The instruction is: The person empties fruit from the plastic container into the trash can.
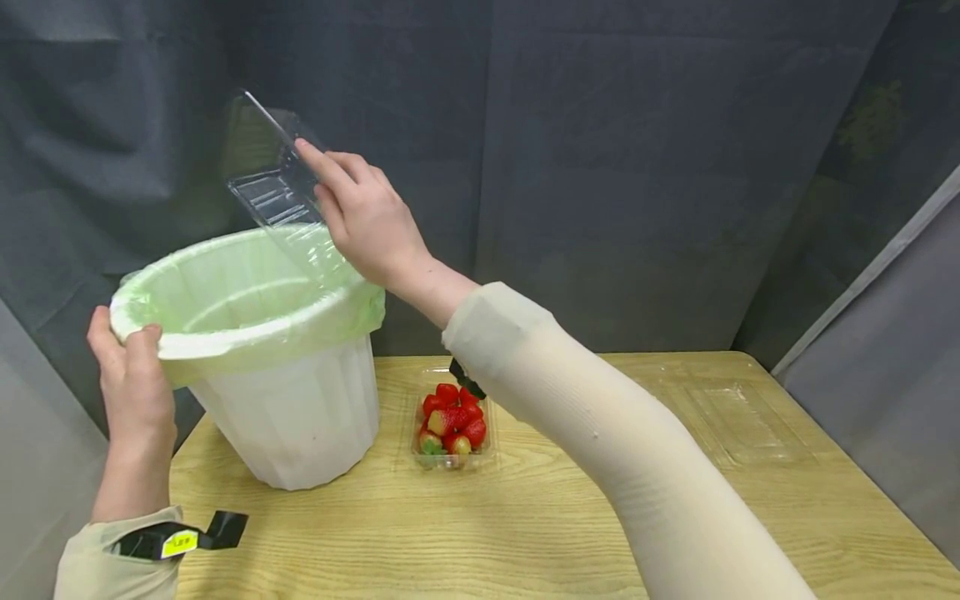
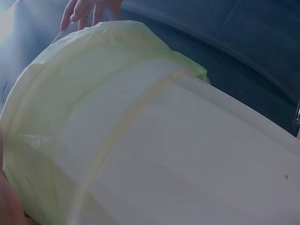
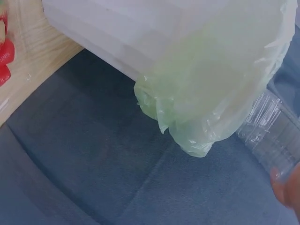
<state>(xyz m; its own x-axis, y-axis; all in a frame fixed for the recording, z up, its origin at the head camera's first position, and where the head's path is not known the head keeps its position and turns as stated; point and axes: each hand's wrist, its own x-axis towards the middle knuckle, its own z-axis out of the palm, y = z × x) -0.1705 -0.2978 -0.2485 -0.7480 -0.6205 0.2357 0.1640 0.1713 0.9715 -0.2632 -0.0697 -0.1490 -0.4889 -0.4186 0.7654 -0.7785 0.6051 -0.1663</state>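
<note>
A white ribbed waste bin (image 1: pixel 300 417) lined with a pale green plastic bag (image 1: pixel 363 317) leans over the left part of the table. My left hand (image 1: pixel 138 387) grips its rim on the left side, thumb on the near face. Above the bin's far right rim, my right hand (image 1: pixel 367 217) holds a clear plastic clamshell container (image 1: pixel 270 196), its lower part dipping over the opening. In the right wrist view the container (image 3: pixel 276 131) shows beside the bag, with fingertips on its edge. What lies at the bottom of the bin is hidden.
Strawberries (image 1: pixel 453 421) fill a small clear box in the middle of the wooden table (image 1: pixel 420 542). A flat transparent plastic tray or lid (image 1: pixel 738 425) lies at the right. Dark curtain (image 1: pixel 600 183) hangs behind the table's back edge.
</note>
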